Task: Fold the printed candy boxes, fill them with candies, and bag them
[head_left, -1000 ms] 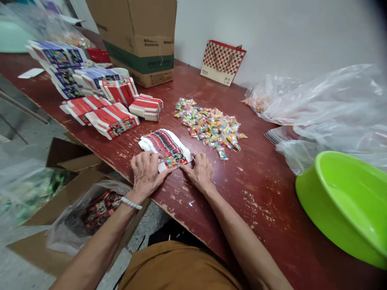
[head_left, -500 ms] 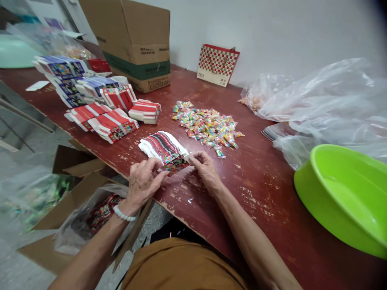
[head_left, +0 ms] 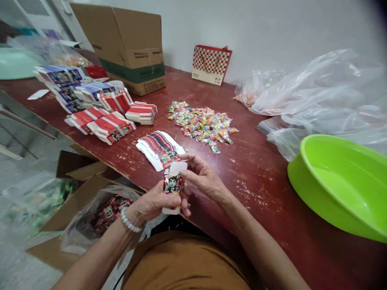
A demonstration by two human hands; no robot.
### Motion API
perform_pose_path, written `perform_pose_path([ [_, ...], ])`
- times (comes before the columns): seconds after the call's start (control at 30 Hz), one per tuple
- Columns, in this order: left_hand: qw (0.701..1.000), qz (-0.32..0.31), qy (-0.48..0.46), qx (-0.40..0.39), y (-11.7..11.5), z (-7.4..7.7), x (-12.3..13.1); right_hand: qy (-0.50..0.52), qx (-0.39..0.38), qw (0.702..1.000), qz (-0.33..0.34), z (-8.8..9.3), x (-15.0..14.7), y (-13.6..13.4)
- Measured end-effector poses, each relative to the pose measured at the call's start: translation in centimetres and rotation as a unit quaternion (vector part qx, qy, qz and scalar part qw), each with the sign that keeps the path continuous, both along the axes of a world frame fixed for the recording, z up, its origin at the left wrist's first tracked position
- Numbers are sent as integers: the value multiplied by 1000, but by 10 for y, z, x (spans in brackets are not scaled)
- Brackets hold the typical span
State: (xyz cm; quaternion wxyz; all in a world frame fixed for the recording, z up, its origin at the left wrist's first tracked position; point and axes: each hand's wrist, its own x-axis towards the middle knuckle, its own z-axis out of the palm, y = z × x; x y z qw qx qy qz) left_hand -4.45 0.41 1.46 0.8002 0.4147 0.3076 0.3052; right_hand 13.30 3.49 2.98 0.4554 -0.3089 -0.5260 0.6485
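Observation:
A small candy box point(head_left: 173, 184), printed red and black with a green-faced figure, stands upright over the table edge with its white top flap raised. My left hand point(head_left: 154, 201) is closed round its sides, the thumb across the front. At the top of the box, my right hand point(head_left: 204, 177) pinches the raised flap between thumb and fingers. Just beyond lies a fanned stack of flat, unfolded boxes point(head_left: 159, 147) with red, black and white edges. Behind that stack is a loose pile of small wrapped candies point(head_left: 202, 123).
Bundled flat boxes point(head_left: 111, 127) are piled at left, before a big cardboard carton point(head_left: 133, 48). A checked paper bag point(head_left: 211, 64) leans on the wall. Plastic bags point(head_left: 320, 92) and a green basin point(head_left: 335, 189) are right. Below left, an open carton holds a lined bag of printed packs point(head_left: 110, 213).
The box has come off the fanned stack towards my body and now stands opened out in my left hand. My right hand has shifted to its top flap. The view has tilted slightly.

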Motion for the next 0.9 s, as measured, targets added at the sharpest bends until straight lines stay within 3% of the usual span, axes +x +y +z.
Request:
perform_pose_path([
  [0.1,997,51,47,37,-1,4,4,28,-19,999,1,-1,5,-9],
  [0.27,988,128,83,37,-4,3,18,26,-86,994,65,-5,5,-24],
  [0.33,988,127,83,35,-4,1,24,-2,-88,996,34,-9,3,-27],
  [0.43,982,145,105,58,-3,0,29,-49,-30,995,-84,-15,3,-24],
  [0.6,950,261,127,113,-10,7,32,-84,-2,978,-193,-19,11,-17],
  [0.67,937,291,130,140,-14,10,34,-79,-13,974,-213,-20,11,-19],
  [0.8,918,288,184,200,-15,10,32,-54,12,976,-209,-21,7,-23],
  [0.9,928,265,184,188,-11,6,26,-47,2,983,-180,-24,9,-22],
])
